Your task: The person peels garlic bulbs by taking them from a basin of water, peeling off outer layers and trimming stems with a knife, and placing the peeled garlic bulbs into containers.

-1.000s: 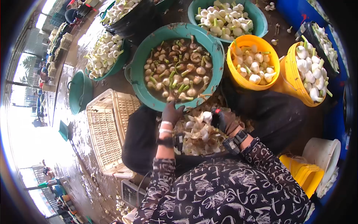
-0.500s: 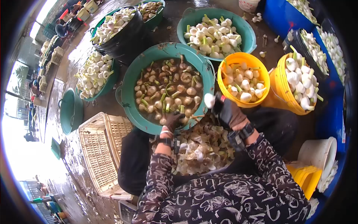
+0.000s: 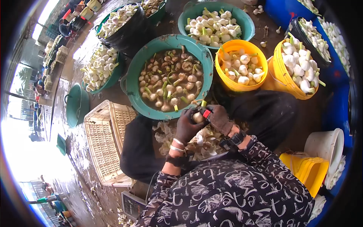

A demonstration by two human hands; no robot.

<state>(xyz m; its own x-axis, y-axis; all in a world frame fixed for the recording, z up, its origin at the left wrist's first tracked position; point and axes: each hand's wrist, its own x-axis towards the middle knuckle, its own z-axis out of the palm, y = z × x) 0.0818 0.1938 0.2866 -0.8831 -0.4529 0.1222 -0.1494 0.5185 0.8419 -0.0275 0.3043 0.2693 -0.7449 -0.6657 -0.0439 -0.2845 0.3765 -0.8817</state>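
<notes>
My left hand (image 3: 188,126), in a dark glove, is closed around a brownish garlic bulb (image 3: 197,117) with a short green stem pointing up. My right hand (image 3: 220,119), gloved too, is closed against the same bulb from the other side. A small red piece (image 3: 206,113) shows at the right thumb; whether it is a band or part of a tool I cannot tell. Just beyond both hands stands a green tub (image 3: 132,96) of murky water with unpeeled bulbs floating in it. Papery skins (image 3: 206,140) lie in a pile below the hands.
To the right are a yellow bucket (image 3: 235,87) and another yellow bucket (image 3: 278,70), both holding whiter bulbs. A green basin (image 3: 247,26) of bulbs stands behind. On the left are a cream crate (image 3: 100,151) and a small green tub (image 3: 77,106).
The white bulb in my right hand near the yellow bucket is gone from it. My left hand has come out of the tub's edge with a brownish bulb, and both hands have met on it.
</notes>
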